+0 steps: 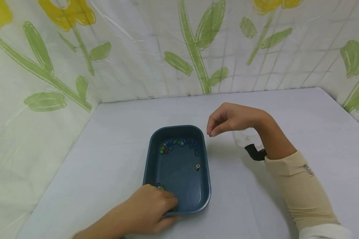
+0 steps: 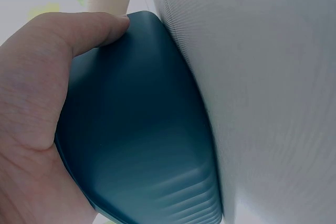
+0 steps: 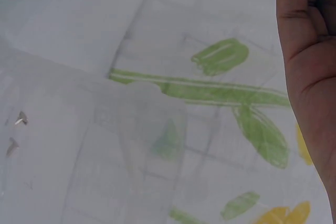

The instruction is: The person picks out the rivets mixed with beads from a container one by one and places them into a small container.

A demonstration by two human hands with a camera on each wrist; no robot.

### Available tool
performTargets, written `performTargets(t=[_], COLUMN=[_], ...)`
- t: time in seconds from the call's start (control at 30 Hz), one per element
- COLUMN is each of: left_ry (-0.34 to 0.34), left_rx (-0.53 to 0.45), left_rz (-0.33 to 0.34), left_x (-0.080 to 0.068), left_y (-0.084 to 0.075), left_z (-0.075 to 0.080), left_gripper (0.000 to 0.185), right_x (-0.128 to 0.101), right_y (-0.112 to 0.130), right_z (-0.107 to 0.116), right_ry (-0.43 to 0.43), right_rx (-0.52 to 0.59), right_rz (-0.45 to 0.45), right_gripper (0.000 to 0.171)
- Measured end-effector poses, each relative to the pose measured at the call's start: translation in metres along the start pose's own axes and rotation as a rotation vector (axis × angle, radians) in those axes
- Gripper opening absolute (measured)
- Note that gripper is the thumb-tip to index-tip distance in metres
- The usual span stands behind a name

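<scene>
A dark blue-green rectangular tray sits on the table with glass marbles mostly along its far end. A small gold-coloured metal piece lies near its right wall. My left hand grips the near-left rim, fingers over the inside; the thumb presses the outer wall in the left wrist view. Right of the tray, my right hand hovers above the table, thumb and fingertips pinched together on a tiny item too small to identify. In the right wrist view its fingertips are hidden.
Behind the right forearm stands a clear container with a black handle-like part, partly hidden. Small metal pieces show through clear plastic in the right wrist view. A flower-painted sheet hangs behind the white-covered table.
</scene>
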State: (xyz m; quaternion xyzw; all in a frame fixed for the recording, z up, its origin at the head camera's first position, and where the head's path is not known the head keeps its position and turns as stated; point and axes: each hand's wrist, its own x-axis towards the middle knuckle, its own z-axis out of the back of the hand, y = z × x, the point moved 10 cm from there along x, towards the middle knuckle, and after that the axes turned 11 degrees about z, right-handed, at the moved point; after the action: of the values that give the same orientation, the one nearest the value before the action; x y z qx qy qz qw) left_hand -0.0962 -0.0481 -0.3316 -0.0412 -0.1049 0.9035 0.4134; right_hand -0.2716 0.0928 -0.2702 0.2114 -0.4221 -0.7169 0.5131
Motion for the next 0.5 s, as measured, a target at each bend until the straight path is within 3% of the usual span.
performTargets(t=[0.5], left_ry=[0.015], left_rx=[0.005], left_rz=[0.011], left_x=[0.0], left_y=[0.0], left_z=[-0.001], left_gripper=[0.032], right_x=[-0.012], right_y=[0.001], right_z=[0.012], right_ry=[-0.035], right_rx=[-0.01], right_rz=[-0.017], right_gripper=[0.009])
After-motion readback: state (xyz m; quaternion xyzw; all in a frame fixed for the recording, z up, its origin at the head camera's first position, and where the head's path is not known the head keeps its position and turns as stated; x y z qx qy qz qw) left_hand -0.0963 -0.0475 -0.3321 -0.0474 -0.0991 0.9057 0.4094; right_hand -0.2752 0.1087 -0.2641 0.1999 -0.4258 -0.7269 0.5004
